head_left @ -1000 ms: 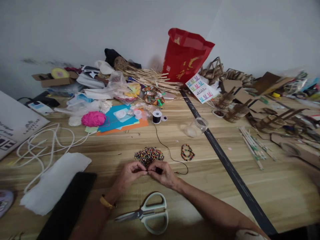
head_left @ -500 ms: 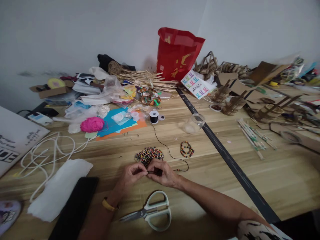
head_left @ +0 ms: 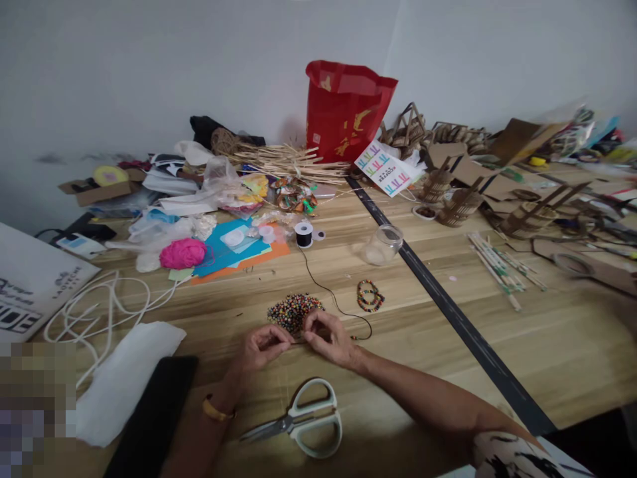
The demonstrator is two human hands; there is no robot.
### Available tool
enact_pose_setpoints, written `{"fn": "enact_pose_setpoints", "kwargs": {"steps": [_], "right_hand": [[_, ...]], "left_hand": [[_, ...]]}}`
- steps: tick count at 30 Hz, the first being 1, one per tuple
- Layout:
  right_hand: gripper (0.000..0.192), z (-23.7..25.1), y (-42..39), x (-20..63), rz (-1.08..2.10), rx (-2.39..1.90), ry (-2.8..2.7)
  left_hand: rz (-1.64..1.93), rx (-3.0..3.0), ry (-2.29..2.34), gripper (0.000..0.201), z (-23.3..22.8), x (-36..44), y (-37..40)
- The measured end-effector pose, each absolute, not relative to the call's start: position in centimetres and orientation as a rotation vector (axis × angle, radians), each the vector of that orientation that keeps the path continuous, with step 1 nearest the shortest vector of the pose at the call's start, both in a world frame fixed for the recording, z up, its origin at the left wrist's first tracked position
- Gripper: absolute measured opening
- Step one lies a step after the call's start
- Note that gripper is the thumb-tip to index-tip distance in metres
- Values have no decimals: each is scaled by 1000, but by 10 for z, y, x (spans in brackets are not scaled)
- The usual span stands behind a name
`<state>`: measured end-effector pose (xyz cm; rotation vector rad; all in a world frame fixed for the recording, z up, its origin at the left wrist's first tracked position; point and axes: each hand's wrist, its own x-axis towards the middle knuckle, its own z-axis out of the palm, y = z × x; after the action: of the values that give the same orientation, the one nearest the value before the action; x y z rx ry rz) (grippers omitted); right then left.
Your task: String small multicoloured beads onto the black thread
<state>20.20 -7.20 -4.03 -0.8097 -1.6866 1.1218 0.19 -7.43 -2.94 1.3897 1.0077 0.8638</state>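
My left hand [head_left: 265, 347] pinches a thin dark cord between thumb and forefinger. Just to its right, my right hand [head_left: 329, 338] is pinched on the same cord, with a short stretch showing between the fingertips. The black cord [head_left: 326, 287] curves back from behind my right hand, where a few small beads [head_left: 353, 337] sit on it, to a white-ended spool [head_left: 304, 234]. Right beyond my fingers lies a heap of multicoloured beads [head_left: 291, 311]. A beaded bracelet [head_left: 370, 296] rests to the right of the heap. Nearer me are white-handled scissors [head_left: 314, 418], blades pointing left.
A clear jar [head_left: 383, 245] stands beside the dark strip [head_left: 438, 289] crossing the table. Pink yarn [head_left: 182, 253] and coloured paper [head_left: 223, 259] lie left. A black phone-like slab [head_left: 152, 415] and white cord [head_left: 107, 312] are nearer. A red bag [head_left: 346, 109] stands at the back.
My right hand's fingertips have shifted slightly right, away from my left hand, and a little more cord shows between them. The view has shifted slightly; a blurred patch covers the lower left corner.
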Motion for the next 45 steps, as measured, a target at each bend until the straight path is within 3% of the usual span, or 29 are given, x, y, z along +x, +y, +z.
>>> {"fn": "enact_pose_setpoints", "kwargs": {"steps": [6, 21, 45], "right_hand": [[33, -41, -68, 199, 1199, -877, -1530], [16, -49, -74, 195, 1121, -845, -1864], [11, -47, -74, 195, 1011, -833, -1904]], "left_hand": [[875, 1394, 1048, 20, -30, 3, -75], [870, 1340, 1050, 22, -37, 8, -76], [824, 1591, 1161, 15, -24, 10, -78]]}}
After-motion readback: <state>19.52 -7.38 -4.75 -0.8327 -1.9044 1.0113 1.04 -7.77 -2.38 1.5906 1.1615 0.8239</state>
